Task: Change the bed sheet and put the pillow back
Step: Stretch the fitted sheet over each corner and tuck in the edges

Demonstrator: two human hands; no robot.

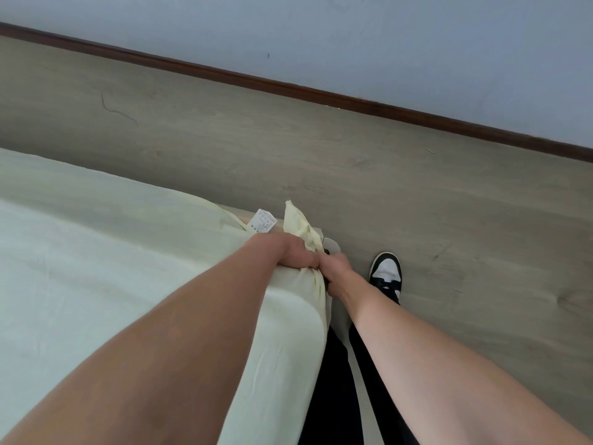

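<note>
A pale yellow bed sheet (96, 252) covers the mattress on the left of the head view. At the bed's corner the sheet is gathered into a bunch (303, 229). My left hand (288, 255) grips that bunched cloth from above. My right hand (333, 268) grips the same bunch just to its right, the two hands touching. A white care label (263, 221) sticks out of the sheet beside the bunch. No pillow is in view.
Grey wood-look floor (417, 203) runs along the bed to a dark brown skirting board (353, 101) and a pale blue wall. My black-and-white shoe (386, 273) stands on the floor right of the bed corner. My black trousers hang below the hands.
</note>
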